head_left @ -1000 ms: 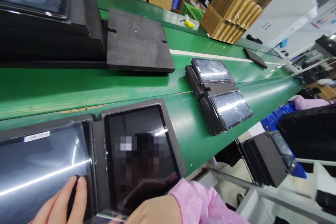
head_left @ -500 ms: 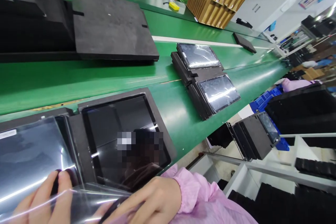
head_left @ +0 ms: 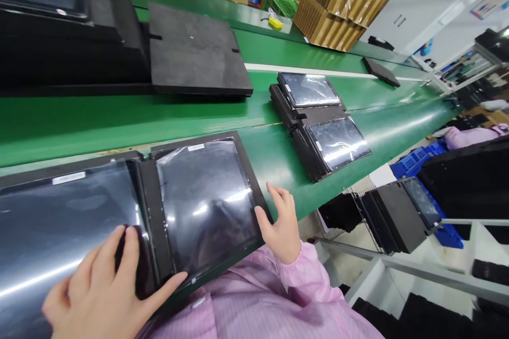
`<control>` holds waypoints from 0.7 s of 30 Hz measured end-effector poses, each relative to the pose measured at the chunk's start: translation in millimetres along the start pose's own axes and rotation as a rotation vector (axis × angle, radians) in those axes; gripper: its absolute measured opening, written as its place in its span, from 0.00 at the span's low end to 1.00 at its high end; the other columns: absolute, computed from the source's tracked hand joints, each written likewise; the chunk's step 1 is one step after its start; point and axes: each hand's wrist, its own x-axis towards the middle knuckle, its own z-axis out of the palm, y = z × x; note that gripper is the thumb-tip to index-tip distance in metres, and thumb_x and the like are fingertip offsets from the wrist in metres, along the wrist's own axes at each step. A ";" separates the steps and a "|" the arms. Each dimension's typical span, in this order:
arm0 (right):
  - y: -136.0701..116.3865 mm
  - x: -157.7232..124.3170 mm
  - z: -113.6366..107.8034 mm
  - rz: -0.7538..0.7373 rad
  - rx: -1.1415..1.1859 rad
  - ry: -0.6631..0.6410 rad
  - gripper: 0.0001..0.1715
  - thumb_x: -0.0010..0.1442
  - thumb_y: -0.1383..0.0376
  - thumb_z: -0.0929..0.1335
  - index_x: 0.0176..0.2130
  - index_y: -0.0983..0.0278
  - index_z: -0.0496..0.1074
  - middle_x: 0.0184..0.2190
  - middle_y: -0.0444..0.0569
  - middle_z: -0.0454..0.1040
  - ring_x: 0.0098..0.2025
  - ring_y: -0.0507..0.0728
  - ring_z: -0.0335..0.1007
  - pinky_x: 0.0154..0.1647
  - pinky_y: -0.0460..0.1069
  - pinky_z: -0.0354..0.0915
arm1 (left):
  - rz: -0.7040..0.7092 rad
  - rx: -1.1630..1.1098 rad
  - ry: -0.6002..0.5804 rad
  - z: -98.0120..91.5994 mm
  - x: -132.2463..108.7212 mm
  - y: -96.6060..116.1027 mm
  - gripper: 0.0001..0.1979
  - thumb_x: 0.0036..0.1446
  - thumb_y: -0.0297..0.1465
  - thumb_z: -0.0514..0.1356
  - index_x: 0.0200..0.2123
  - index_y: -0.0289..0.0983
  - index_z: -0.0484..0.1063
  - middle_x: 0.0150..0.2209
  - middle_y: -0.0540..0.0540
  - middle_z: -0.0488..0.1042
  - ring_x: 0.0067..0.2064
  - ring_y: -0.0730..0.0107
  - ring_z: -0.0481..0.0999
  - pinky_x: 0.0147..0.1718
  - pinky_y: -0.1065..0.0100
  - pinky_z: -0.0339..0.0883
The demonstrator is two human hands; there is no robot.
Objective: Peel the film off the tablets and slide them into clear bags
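Note:
Two flat black screens lie side by side in a dark foam tray (head_left: 254, 198) at the bench's front edge. Clear film with a white label covers the right screen (head_left: 210, 201). On the left screen (head_left: 59, 228), also filmed and labelled, my left hand (head_left: 103, 286) rests with fingers spread, its thumb reaching to the lower corner of the right screen. Beside the tray's right edge is my right hand (head_left: 282, 222), thumb and fingers apart, nothing held; whether its thumb touches the foam I cannot tell.
Another foam tray with two filmed screens (head_left: 338, 140) stands further right on the green bench (head_left: 274, 169). A dark foam slab (head_left: 194, 47) and stacked trays lie at the back left. Cardboard dividers (head_left: 338, 5) stand behind; a wire rack (head_left: 366, 222) is below right.
The clear film, bunched between my hands before, now lies flat over the right screen. My right hand has moved up and right, from the screen's lower edge to the tray's side.

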 end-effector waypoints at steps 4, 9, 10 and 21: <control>2.9 -2.0 8.5 -0.051 -0.231 -0.109 0.26 0.62 0.58 0.66 0.55 0.68 0.72 0.42 0.58 0.71 0.43 0.64 0.69 0.45 0.62 0.70 | -0.097 0.005 -0.009 -12.8 6.5 0.8 0.48 0.56 0.55 0.48 0.72 0.36 0.37 0.65 0.26 0.60 0.61 0.31 0.66 0.54 0.37 0.60; 3.7 0.8 15.1 -0.121 -0.263 -0.118 0.24 0.64 0.55 0.64 0.52 0.68 0.72 0.41 0.59 0.70 0.42 0.66 0.68 0.44 0.62 0.67 | -0.511 -0.039 0.002 -50.6 5.9 -23.2 0.44 0.60 0.54 0.35 0.66 0.26 0.56 0.63 0.21 0.61 0.64 0.34 0.62 0.57 0.36 0.58; 3.8 1.7 16.1 -0.125 -0.257 -0.123 0.24 0.64 0.55 0.64 0.51 0.68 0.72 0.40 0.58 0.70 0.42 0.66 0.67 0.44 0.62 0.67 | -0.575 0.007 0.009 -56.4 1.6 -28.4 0.44 0.60 0.54 0.34 0.64 0.27 0.60 0.63 0.22 0.62 0.64 0.33 0.63 0.57 0.36 0.58; -6.5 -6.1 35.2 -0.081 -0.279 -0.071 0.43 0.51 0.41 0.71 0.55 0.66 0.64 0.45 0.59 0.66 0.48 0.70 0.64 0.49 0.67 0.64 | -0.773 0.039 -0.025 -68.0 -7.8 -18.7 0.58 0.45 0.64 0.36 0.55 0.18 0.69 0.57 0.20 0.69 0.58 0.25 0.68 0.53 0.38 0.65</control>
